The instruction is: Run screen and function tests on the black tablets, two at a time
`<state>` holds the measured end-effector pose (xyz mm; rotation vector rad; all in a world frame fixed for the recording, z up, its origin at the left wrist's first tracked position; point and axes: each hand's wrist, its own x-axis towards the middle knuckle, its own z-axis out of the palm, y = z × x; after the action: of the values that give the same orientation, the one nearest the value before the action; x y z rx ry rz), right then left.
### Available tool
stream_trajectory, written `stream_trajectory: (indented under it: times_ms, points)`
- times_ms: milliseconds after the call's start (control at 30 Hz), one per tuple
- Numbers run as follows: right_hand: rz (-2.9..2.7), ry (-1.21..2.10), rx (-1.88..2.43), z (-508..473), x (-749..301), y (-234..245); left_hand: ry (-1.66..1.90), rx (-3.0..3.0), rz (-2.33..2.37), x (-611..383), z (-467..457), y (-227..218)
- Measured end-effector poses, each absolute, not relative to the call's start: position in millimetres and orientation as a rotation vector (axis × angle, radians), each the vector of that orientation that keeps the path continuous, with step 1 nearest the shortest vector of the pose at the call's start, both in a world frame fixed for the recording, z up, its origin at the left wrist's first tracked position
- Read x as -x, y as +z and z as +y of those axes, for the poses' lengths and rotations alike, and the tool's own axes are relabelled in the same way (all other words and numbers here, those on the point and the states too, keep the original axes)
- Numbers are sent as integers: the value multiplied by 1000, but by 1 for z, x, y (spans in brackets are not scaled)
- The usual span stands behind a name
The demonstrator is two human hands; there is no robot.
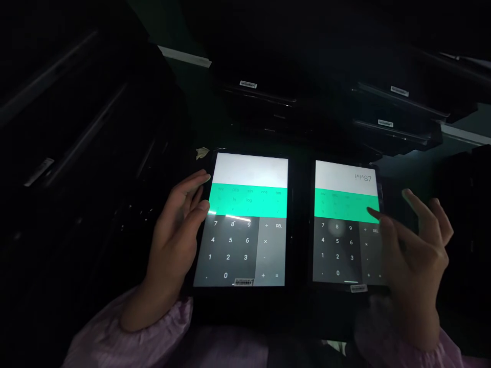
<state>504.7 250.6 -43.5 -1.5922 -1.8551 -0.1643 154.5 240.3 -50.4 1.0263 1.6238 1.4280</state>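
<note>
Landmark: left tablet [238, 248]. Left hand [174, 243] at its left edge; cannot tell if fingers grip. Right tablet [339, 250] stands just right of landmark; right hand [418, 255] grasps nothing, index extended over green panel [330, 205]. Tap squarely, other fingers clear.

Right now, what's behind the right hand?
Partly the right tablet: its DEL key shows beside the right hand, which covers part of the tablet's right edge. Whatever else lies directly behind is hidden.
</note>
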Motion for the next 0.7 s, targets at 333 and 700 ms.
stream_trajectory:
  times_ms: [333, 700]
  points:
    - [-1886, -225, 1561, 257, -515, -53, 1447, -1002, 1626, -153, 241, -50]
    - [-1837, -213, 1667, 257, -510, -51, 1436, -1024, 1665, -159, 239, -47]
